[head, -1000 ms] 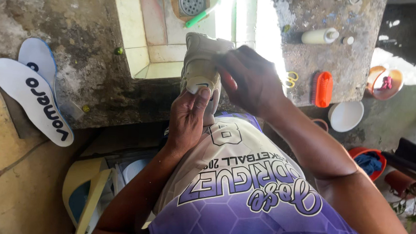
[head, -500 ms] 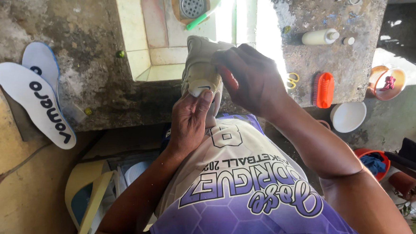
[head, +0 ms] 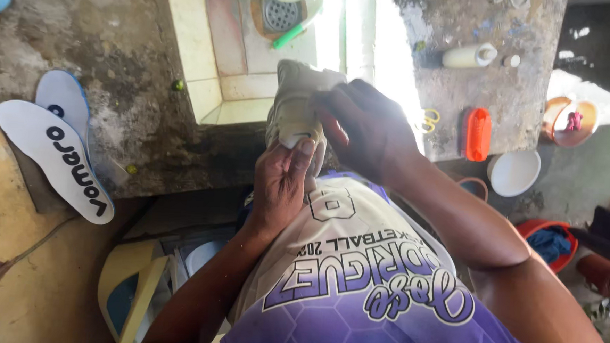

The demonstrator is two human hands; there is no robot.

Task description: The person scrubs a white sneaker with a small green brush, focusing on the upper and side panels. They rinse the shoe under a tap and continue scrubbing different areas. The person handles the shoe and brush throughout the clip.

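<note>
At the far left, two white insoles [head: 56,148] are laid flat on the rough counter [head: 130,51], one partly over the other. They seem to have been taken out and set aside, well apart from the hands. A small green bit [head: 178,85] is seen near the sink edge.

Next, a tiled sink [head: 220,56] is sunk into the counter. A round drain [head: 280,13] is seen at its far end, and a green stick [head: 289,36] is laid beside the drain.

In the middle, a pale shoe [head: 298,101] is held up over the near edge of the sink, just in front of the chest. It is held from below by the left hand [head: 281,184], with the fingers curled tight on it and the thumb pressed flat against its side. This looks like a way to keep the shoe steady. The top of the shoe is covered by the right hand [head: 366,129], with the fingers closed over it. It is probably held over the sink so that drips fall in.

To the right, a white bottle [head: 470,55] is laid on its side on the counter. Yellow scissors [head: 429,119] and an orange brush [head: 477,133] are kept close by. Lower down, a white bowl [head: 514,172] is seen.
</note>
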